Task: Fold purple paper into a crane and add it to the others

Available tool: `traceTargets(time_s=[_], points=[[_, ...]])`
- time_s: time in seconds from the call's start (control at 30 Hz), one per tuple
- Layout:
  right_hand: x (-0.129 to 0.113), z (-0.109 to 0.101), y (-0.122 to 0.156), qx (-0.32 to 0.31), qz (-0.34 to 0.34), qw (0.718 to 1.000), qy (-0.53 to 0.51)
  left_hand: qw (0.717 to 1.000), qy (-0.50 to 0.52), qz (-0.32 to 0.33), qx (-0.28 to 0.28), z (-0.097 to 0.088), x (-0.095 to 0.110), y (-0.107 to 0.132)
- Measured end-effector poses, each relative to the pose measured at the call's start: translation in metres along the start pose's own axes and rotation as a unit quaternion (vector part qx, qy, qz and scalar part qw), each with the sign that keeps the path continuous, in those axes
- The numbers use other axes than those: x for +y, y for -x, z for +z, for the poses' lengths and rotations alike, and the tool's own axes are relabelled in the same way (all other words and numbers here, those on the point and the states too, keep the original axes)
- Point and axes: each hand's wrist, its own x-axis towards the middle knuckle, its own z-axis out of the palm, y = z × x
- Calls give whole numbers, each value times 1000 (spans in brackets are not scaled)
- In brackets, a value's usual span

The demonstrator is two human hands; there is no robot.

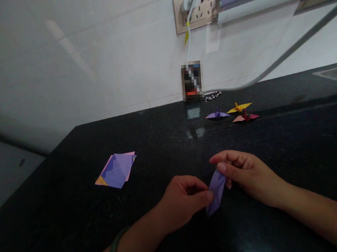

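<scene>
A folded purple paper piece (216,191) is held just above the black counter (77,223) between both hands. My left hand (184,201) pinches its lower middle with thumb and fingers closed. My right hand (245,172) pinches its upper end, fingers curled together. The paper is narrow and long, tilted from upper right to lower left.
A small stack of purple, pink and yellow paper squares (116,170) lies to the left. Three finished paper cranes, purple (217,115), yellow (239,107) and red (245,117), sit at the back. A phone (192,81) leans on the tiled wall under a socket panel (197,10).
</scene>
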Motion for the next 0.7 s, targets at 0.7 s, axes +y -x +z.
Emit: traceTargets(time_s=[0.7], points=[[-14,11,8,-57,-157,935,312,990,91,70,77,1,2,-5]])
